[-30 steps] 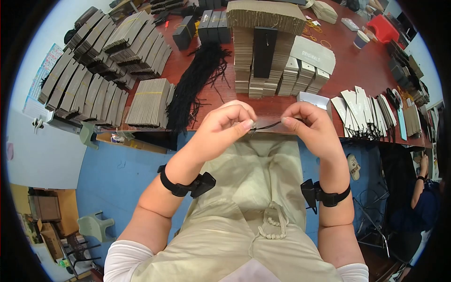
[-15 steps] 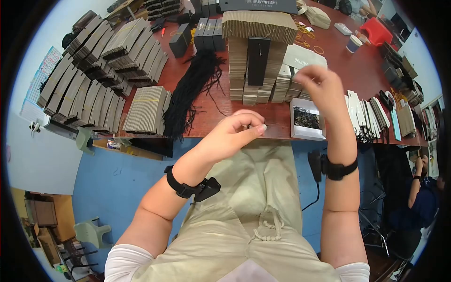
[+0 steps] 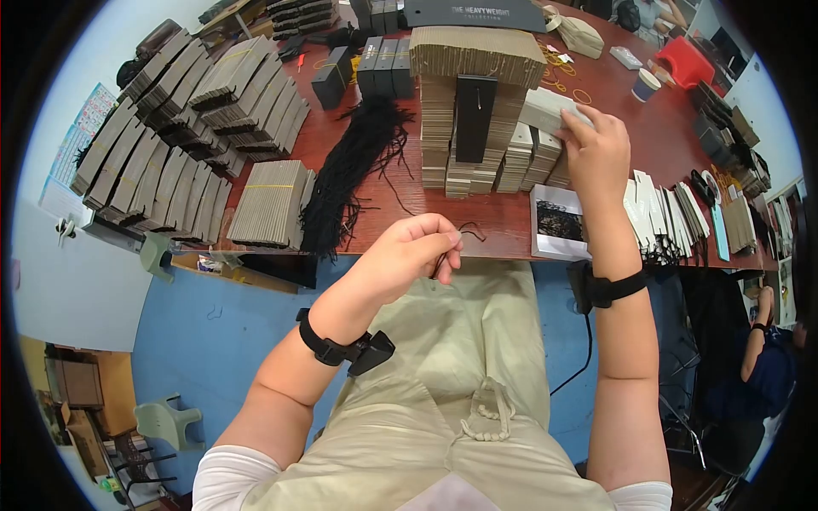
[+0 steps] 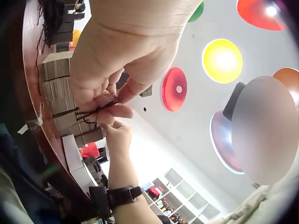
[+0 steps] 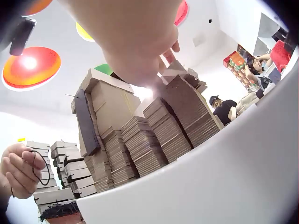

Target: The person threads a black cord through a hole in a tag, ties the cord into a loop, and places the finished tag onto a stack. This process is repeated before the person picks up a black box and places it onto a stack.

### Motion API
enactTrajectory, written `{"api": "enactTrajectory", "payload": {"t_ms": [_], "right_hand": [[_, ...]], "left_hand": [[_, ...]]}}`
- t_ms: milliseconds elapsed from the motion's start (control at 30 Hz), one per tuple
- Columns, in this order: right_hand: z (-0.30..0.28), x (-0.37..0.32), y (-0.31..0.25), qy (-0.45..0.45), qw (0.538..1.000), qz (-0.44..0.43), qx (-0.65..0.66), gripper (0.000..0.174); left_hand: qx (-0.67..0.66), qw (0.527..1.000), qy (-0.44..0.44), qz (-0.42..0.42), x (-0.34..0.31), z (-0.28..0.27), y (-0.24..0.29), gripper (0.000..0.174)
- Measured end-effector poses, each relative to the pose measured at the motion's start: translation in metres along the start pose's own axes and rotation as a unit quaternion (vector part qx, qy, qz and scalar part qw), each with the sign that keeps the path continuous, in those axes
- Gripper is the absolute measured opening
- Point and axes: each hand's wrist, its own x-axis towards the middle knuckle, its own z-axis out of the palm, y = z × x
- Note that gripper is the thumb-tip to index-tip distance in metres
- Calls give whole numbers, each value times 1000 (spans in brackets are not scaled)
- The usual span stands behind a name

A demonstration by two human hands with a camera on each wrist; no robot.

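Observation:
My left hand [image 3: 426,245] pinches a thin black cord [image 3: 474,232] near the table's front edge; a loop of it sticks out past the fingertips. In the right wrist view the cord [image 5: 46,173] hangs as a loop from those fingers. Farther out, my right hand [image 3: 603,153] reaches over the stacks of card tags, its thumb and fingers at the edge of a pale card tag [image 3: 545,109] on top. From the right wrist, the fingertips are partly hidden behind the brown card stacks [image 5: 154,135]. Below that hand stands an open white box [image 3: 562,250] of small black pieces.
Tall brown card stacks [image 3: 433,128] with a black tag [image 3: 475,119] leaning on them stand mid-table. A bundle of black cords [image 3: 349,170] and banded card stacks [image 3: 264,204] lie left. White tags [image 3: 665,213] and scissors [image 3: 705,189] are at right; a paper cup [image 3: 646,85] stands behind.
Both hands were together at the cord; my right hand has let go and moved forward and right to the tag stacks. My left hand keeps the cord, now turned slightly lower.

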Motion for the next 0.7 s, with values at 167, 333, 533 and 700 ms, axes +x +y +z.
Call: {"api": "enactTrajectory", "payload": {"t_ms": [167,333,533,700], "right_hand": [[-5,19,9,-80,988,63,113,13],[-13,32,12,-7,993,92,76,12],[-42,5,-51,-38,716,265,645,11],[-26,-16,-87,-107,727,271,622,11]], "left_hand": [[-22,1000,3,-18,2,-3,-6,12],[28,997,76,-17,-2,5,-1,14],[52,988,131,63,-1,6,12,19],[44,977,116,172,1,21,45,15]]}}
